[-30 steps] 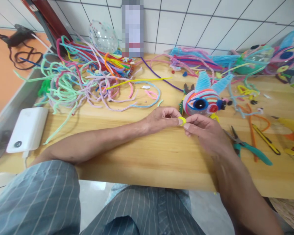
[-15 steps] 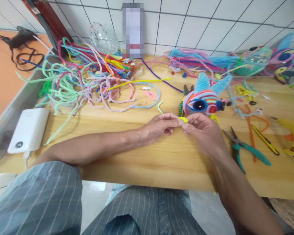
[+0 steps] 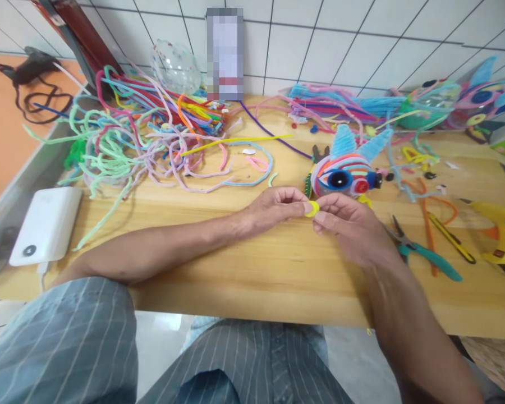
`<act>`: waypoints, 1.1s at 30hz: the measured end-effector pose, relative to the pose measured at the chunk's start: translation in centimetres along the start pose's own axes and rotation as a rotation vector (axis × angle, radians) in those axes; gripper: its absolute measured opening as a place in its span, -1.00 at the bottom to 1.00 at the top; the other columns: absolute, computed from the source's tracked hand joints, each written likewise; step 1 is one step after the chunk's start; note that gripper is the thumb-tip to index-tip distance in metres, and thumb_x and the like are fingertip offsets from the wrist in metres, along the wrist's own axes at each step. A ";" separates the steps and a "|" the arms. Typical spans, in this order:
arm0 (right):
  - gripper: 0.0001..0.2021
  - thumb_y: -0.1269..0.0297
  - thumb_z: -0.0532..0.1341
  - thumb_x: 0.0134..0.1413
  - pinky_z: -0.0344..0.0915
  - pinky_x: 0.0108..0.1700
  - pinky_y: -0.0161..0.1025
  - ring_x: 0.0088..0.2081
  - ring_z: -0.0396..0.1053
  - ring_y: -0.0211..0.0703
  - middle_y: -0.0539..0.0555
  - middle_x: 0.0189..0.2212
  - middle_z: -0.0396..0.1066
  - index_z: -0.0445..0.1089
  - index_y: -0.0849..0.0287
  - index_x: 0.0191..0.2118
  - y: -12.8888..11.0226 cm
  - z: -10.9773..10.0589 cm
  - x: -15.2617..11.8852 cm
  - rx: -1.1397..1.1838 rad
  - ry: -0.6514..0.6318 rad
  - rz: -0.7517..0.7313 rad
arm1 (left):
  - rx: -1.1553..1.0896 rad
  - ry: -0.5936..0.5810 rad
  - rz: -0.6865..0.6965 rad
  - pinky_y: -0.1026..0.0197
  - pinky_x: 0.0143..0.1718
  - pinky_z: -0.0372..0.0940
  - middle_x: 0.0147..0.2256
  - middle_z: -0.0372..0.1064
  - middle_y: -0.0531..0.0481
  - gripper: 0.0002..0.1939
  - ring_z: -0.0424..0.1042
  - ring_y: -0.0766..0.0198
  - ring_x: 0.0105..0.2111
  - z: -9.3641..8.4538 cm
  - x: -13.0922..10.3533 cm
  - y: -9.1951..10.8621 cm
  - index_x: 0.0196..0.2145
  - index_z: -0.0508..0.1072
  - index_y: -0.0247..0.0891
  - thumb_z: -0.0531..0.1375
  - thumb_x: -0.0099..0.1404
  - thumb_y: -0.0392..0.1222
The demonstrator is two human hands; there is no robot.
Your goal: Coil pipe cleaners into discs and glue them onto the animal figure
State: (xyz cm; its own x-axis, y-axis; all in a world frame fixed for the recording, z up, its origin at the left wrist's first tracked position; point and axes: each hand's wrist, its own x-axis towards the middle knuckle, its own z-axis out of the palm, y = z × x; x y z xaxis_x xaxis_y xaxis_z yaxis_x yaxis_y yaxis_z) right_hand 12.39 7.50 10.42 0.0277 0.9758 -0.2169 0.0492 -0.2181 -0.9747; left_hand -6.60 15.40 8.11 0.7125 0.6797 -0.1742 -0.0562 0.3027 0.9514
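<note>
Between the fingertips of both hands is a small coiled yellow pipe cleaner (image 3: 312,209). My left hand (image 3: 281,206) pinches it from the left with thumb and fingers. From the right, my right hand (image 3: 344,220) grips its other edge, thumb below and fingers curled. Just behind the hands sits a striped animal figure (image 3: 345,178) with light blue pipe-cleaner ears, a large blue-and-black eye and a red-and-pink round piece. Its lower edge is partly hidden by my right hand.
Tangled pipe cleaners (image 3: 113,148) fill the left back. Teal-handled pliers (image 3: 433,258), a yellow cutter (image 3: 452,238) and a yellow glue gun (image 3: 503,230) lie at right. A white power bank (image 3: 46,224) is at left; a phone (image 3: 225,56) leans on the tiled wall.
The yellow coil has turned between my fingers and now shows a rounder face. Both hands stay close together; the whole view has shifted slightly.
</note>
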 end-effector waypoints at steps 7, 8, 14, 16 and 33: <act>-0.63 0.05 0.56 -0.08 0.34 -0.40 -0.29 -0.50 0.33 -0.30 -0.09 -0.50 0.43 0.45 0.07 -0.28 0.8 0.5 0.4 0.032 0.006 -0.066 | -0.066 0.039 0.070 0.25 -0.42 0.04 -0.47 0.36 0.10 -0.54 0.16 0.44 -0.49 0.6 -0.4 -0.6 -0.33 0.53 -0.32 0.46 0.14 0.16; -0.63 0.06 0.55 -0.07 0.34 -0.41 -0.29 -0.50 0.33 -0.30 -0.09 -0.51 0.43 0.44 0.07 -0.28 1.0 0.6 0.5 0.031 0.008 -0.087 | -0.088 0.047 0.069 0.25 -0.42 0.04 -0.47 0.37 0.10 -0.54 0.16 0.44 -0.49 0.8 -0.5 -0.7 -0.33 0.54 -0.32 0.46 0.14 0.16; -0.67 0.07 0.55 -0.02 0.38 -0.40 -0.27 -0.48 0.39 -0.26 -0.07 -0.49 0.47 0.45 0.06 -0.27 1.2 1.1 0.3 -0.044 0.087 -0.204 | -0.277 0.113 -0.011 0.28 -0.44 0.02 -0.48 0.34 0.13 -0.58 0.13 0.47 -0.51 1.9 -1.2 -1.5 -0.34 0.54 -0.29 0.48 0.10 0.12; -0.67 0.07 0.55 -0.01 0.40 -0.38 -0.26 -0.45 0.42 -0.24 -0.06 -0.47 0.49 0.46 0.05 -0.26 0.9 1.1 0.1 -0.084 0.109 -0.232 | -0.317 0.104 -0.048 0.29 -0.45 0.01 -0.48 0.33 0.13 -0.58 0.14 0.48 -0.52 1.9 -1.2 -1.4 -0.33 0.54 -0.29 0.48 0.09 0.12; -0.85 0.15 0.42 0.20 0.46 -0.29 -0.20 -0.41 0.48 -0.20 -0.04 -0.44 0.52 0.51 0.04 -0.20 0.6 -0.1 -0.2 -0.182 0.077 -0.279 | -0.143 0.063 -0.046 0.29 -0.45 0.08 -0.53 0.33 0.13 -0.69 0.22 0.44 -0.51 0.5 -0.1 0.2 -0.38 0.53 -0.30 0.46 0.08 -0.02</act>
State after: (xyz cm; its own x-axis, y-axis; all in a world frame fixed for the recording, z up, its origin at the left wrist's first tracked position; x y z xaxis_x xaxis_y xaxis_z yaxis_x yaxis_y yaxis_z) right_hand 12.47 7.21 9.87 0.0627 0.9957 0.0681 0.2423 0.0510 -0.9689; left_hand -6.30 15.09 8.45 0.6719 0.7020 -0.2362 -0.1269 0.4233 0.8971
